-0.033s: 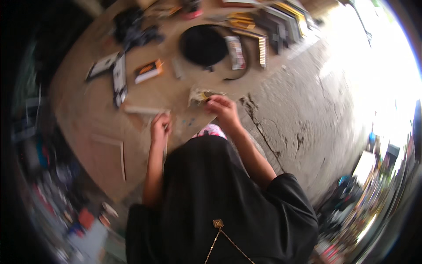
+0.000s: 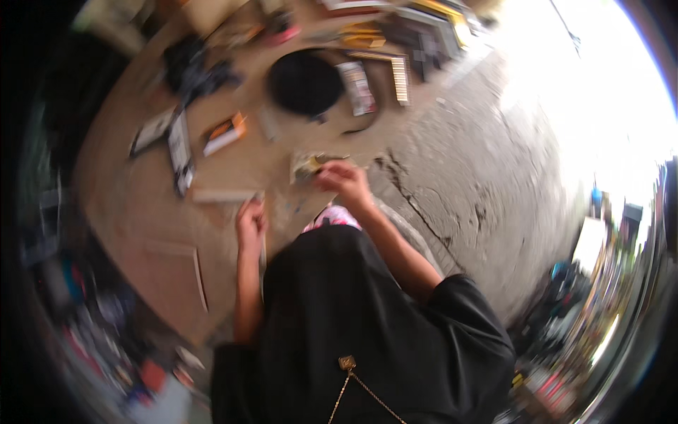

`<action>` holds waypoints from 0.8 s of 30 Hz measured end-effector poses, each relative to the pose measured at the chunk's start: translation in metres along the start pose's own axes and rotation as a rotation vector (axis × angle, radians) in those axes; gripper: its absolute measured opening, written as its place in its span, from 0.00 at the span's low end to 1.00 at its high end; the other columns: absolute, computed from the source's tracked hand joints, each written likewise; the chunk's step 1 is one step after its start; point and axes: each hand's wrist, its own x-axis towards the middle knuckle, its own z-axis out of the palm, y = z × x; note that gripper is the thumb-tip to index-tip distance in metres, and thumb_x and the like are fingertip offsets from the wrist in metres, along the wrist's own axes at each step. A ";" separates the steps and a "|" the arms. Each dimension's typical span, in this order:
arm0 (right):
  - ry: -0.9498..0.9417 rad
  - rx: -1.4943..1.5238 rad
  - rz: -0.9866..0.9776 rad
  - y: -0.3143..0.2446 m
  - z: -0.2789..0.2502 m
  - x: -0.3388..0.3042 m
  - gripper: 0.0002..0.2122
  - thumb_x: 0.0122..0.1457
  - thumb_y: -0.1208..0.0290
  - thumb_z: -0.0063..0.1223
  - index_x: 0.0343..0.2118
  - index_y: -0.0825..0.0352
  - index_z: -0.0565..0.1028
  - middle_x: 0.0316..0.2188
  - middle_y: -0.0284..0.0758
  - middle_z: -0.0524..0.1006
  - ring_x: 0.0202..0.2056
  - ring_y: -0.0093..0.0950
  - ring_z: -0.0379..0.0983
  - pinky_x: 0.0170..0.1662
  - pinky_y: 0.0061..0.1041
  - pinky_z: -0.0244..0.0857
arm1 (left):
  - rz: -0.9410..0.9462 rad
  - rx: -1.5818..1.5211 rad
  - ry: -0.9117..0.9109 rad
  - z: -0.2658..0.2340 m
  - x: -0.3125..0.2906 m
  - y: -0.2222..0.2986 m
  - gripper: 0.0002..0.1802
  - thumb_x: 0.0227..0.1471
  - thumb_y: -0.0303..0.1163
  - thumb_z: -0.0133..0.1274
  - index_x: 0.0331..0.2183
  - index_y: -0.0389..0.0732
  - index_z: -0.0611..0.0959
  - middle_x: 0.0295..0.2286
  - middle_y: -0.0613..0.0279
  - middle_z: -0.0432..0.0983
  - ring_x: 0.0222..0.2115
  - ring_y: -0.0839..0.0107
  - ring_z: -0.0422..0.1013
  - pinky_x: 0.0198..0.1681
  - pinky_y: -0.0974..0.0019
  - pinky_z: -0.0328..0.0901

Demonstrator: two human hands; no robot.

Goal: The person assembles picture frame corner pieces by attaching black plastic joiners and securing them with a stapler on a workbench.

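Observation:
My left hand (image 2: 251, 223) is curled at the corner of a pale L-shaped frame moulding (image 2: 224, 196), whose second arm runs down beside my wrist. Its fingers look closed on that corner, though blur softens them. To the right, my right hand (image 2: 344, 184) is pinched over the edge of a small clear packet (image 2: 302, 168) with yellowish and dark bits in or on it. Whatever sits between those fingertips is too blurred to name. An orange, black and white box (image 2: 224, 134) lies on the brown board (image 2: 152, 212) beyond my left hand.
A black round object (image 2: 305, 81) and a white-and-red packet (image 2: 356, 88) lie farther out. Yellow-handled scissors (image 2: 364, 34), frame corner samples (image 2: 431, 35) and a black bag (image 2: 187, 67) line the far side. Cracked concrete (image 2: 466, 177) spreads to the right.
The whole scene has shifted left, its nearer part also slightly down, as my head turned. Both hands keep nearly the same places beside the moulding and the packet.

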 end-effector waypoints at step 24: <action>0.900 -0.302 -0.641 0.104 -0.081 -0.318 0.07 0.48 0.77 0.57 0.32 0.71 0.79 0.28 0.35 0.79 0.31 0.24 0.75 0.35 0.26 0.69 | -0.149 0.798 -1.229 0.190 -0.133 -0.157 0.03 0.49 0.28 0.53 0.25 0.41 0.78 0.15 0.77 0.62 0.13 0.87 0.53 0.15 0.78 0.47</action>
